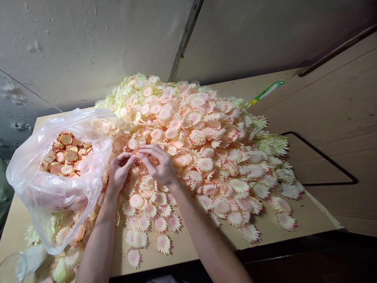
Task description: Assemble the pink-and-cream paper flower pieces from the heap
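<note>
Head view is showing the left hand [119, 171] and the right hand [159, 163] meeting over a big pile of flower heads [206, 149] on the surface [312, 220], their fingers pinching shut on one small flower [138, 160] at the near left of the pile. It is looking light, soft and easy to crush, so holding it gently by the middle seems best. A plastic bag [59, 177] of more flowers is sitting just left.

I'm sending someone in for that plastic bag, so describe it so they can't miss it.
Start at the big heap of pale pink fabric flowers covering the table. At the heap's left edge, just beside the person's left hand, sits a clear plastic bag with its mouth open. The flower pieces inside it look darker, red and yellow, unlike the paler loose ones around it.
</note>
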`<action>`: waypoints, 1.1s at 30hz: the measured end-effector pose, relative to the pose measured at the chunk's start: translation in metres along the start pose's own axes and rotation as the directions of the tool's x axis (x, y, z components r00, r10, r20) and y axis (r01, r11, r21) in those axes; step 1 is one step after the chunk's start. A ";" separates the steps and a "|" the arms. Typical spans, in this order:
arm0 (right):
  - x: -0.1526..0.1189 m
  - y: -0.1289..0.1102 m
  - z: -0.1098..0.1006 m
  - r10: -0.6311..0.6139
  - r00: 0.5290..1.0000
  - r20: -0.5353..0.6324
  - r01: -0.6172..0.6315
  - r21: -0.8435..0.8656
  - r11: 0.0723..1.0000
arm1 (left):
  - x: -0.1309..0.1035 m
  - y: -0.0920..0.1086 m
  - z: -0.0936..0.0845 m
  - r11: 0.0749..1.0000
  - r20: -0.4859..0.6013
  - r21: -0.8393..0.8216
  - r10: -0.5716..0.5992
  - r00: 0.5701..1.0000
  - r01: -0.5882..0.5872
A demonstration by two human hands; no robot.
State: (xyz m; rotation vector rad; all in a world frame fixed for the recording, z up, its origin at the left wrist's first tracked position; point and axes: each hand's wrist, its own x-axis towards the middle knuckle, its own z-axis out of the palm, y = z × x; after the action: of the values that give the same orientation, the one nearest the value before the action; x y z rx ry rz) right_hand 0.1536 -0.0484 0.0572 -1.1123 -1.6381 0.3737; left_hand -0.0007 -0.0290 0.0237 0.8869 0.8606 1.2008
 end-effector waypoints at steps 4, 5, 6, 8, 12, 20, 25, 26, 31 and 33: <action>-0.001 0.004 0.001 0.049 0.998 0.027 -0.050 0.052 0.997 | 0.000 0.001 0.000 1.000 -0.009 -0.021 -0.007 1.000 0.007; -0.001 0.005 0.001 0.047 0.998 0.031 -0.049 0.051 0.998 | 0.000 0.001 0.000 1.000 -0.009 -0.028 -0.010 1.000 0.009; -0.002 0.006 0.001 0.042 0.999 0.034 -0.043 0.048 0.998 | 0.001 0.002 0.000 0.999 -0.011 -0.038 -0.012 1.000 0.012; -0.002 0.008 0.003 0.030 0.999 0.025 -0.031 0.051 0.998 | 0.001 0.002 -0.001 0.999 -0.015 -0.050 -0.022 1.000 0.021; -0.004 0.010 0.006 0.017 1.000 -0.024 -0.015 0.077 0.997 | 0.000 0.002 -0.001 0.999 -0.002 -0.036 -0.018 1.000 0.018; -0.006 0.008 0.006 0.033 0.999 -0.004 -0.033 0.011 0.999 | 0.000 0.004 -0.001 1.000 0.039 0.031 -0.004 0.999 0.003; -0.010 0.009 0.008 0.048 0.999 0.026 -0.046 -0.060 0.997 | 0.000 0.002 -0.002 0.997 0.038 0.069 0.015 0.999 -0.018; -0.010 0.010 0.009 0.056 0.998 0.031 -0.053 -0.083 0.995 | 0.000 0.002 -0.002 0.997 0.035 0.078 0.014 0.999 -0.017; -0.011 0.014 0.010 0.070 0.997 0.042 -0.063 -0.141 0.988 | 0.000 -0.001 -0.003 0.995 0.021 0.095 0.002 1.000 -0.004; -0.011 0.013 0.010 0.070 0.997 0.036 -0.065 -0.129 0.989 | 0.000 0.000 -0.003 0.996 0.029 0.085 0.001 1.000 -0.003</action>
State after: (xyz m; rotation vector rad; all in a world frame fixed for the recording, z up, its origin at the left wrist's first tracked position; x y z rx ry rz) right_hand 0.1512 -0.0475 0.0379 -1.2660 -1.6825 0.3402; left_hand -0.0030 -0.0286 0.0223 0.9724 0.8926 1.1573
